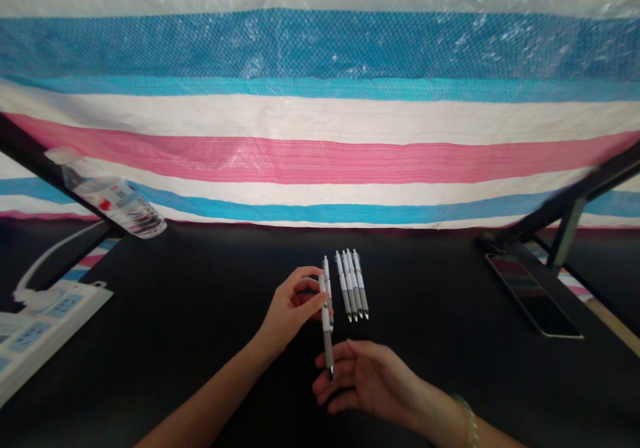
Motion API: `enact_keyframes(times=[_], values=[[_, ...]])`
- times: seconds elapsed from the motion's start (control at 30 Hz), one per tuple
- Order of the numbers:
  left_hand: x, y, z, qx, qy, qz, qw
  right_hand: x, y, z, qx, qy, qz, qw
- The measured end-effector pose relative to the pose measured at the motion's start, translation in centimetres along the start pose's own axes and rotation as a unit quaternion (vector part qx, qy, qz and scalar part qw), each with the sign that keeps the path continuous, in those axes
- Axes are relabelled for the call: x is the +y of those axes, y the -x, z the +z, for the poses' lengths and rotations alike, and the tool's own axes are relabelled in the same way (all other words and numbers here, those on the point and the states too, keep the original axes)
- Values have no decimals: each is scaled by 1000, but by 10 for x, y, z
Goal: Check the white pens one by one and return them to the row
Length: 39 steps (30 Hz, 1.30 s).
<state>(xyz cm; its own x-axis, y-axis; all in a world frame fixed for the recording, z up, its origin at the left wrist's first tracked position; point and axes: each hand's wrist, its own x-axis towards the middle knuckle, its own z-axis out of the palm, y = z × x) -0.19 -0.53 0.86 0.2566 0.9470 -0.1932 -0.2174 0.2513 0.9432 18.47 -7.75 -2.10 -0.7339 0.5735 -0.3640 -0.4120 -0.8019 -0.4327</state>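
Note:
My left hand [293, 309] pinches a white and grey pen [326, 325] near its upper half and holds it upright-ish above the black table [200, 315]. My right hand [363, 376] lies just below with fingers loosely spread, its fingertips next to the pen's tip. Another pen [327, 271] lies on the table right behind the held one. Three more matching pens [352, 286] lie side by side just to the right.
A clear water bottle [117, 201] leans at the far left. A white power strip [35, 331] sits at the left edge. A dark phone [533, 295] lies at the right beside a black metal frame leg [565, 235]. A striped tarp [320, 135] hangs behind.

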Motion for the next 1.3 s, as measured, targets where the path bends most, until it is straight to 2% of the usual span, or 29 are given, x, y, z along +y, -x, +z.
enact_keyframes(times=[0.13, 0.77, 1.03, 1.17, 1.3], values=[[2, 0, 0, 27, 14, 1, 1000, 0, 0, 0, 7, 1, 2, 1000], [1, -2, -5, 28, 17, 24, 999, -2, 1, 4, 13, 0, -1, 1000], [0, -7, -10, 59, -5, 50, 997, 0, 0, 8, 20, 51, -11, 998], [-8, -24, -19, 84, -96, 77, 989, 2, 0, 8, 29, 57, -18, 998], [-16, -35, -25, 98, -233, 134, 958, 3, -1, 5, 23, 53, -20, 998]])
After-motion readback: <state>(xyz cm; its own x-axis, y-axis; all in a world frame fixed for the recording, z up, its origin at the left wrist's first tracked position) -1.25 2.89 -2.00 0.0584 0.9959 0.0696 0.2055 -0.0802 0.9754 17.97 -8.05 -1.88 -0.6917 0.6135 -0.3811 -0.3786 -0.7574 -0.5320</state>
